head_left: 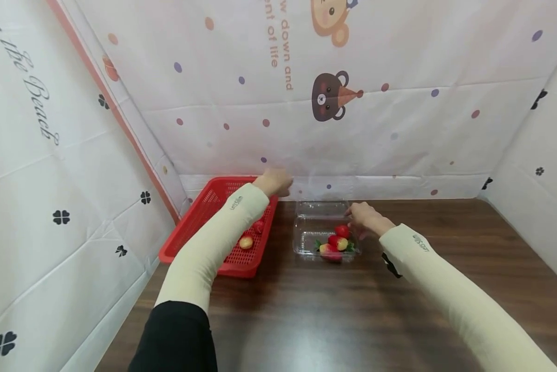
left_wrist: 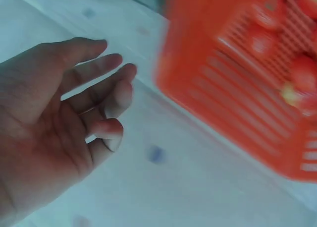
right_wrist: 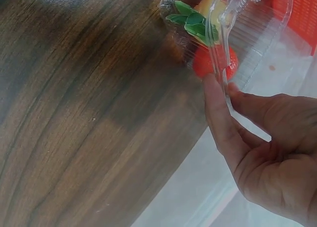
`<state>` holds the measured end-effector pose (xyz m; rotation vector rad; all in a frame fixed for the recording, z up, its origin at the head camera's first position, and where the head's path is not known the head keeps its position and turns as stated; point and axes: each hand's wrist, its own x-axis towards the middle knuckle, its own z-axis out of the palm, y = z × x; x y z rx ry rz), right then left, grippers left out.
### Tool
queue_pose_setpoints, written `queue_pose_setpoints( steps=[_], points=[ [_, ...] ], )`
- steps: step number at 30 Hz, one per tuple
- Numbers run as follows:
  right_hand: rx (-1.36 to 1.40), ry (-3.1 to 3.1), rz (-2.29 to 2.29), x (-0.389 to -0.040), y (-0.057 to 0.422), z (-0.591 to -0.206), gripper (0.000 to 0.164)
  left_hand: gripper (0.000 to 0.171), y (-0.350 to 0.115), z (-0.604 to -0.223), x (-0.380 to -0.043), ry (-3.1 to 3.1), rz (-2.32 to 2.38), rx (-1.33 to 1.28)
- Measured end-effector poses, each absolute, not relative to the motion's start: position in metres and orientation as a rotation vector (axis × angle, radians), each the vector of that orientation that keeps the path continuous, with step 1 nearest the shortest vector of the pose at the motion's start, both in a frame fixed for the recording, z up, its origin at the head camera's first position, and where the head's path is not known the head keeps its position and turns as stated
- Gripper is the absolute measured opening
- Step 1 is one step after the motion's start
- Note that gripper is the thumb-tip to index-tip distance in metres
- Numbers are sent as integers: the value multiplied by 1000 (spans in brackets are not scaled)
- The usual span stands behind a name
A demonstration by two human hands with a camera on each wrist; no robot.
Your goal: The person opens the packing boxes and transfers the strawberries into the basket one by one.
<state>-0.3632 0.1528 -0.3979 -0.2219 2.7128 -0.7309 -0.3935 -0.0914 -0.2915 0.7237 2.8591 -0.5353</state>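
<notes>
My right hand [head_left: 365, 218] pinches the right rim of a clear plastic clamshell box [right_wrist: 218, 48] between thumb and fingers. Its lid [head_left: 322, 208] is raised at the back. Several strawberries [head_left: 337, 243], red with pale yellow patches and green leaves, lie in the box's right half. Over the far right corner of a red plastic basket [head_left: 185, 235], my left hand [head_left: 274, 182] is blurred. The left wrist view shows that hand [left_wrist: 64, 113] empty, fingers loosely bent, beside the basket's wall [left_wrist: 218, 108]. Red fruits [left_wrist: 302, 76] lie inside the basket; my left forearm partly hides them in the head view.
Both basket and box stand on a dark wood-grain table [head_left: 306, 320], the basket left of the box. A printed white cloth [head_left: 241, 129] hangs along the table's back edge, with more cloth at both sides.
</notes>
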Motion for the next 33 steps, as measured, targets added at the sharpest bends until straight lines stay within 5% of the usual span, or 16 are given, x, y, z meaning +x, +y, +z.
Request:
queue_pose_setpoints(
  steps=[6,14,33],
  points=[
    [-303,2745,-679,-366,159,-400,42,11,-32,-311,-366,2625,-459,952],
    [-326,2731,-702,-368,163,-400,41,62,1,-351,-326,2230,-561,1038],
    [-259,2688,-778,-371,158,-400,44,53,-9,-375,-328,2230,-559,991]
  ],
)
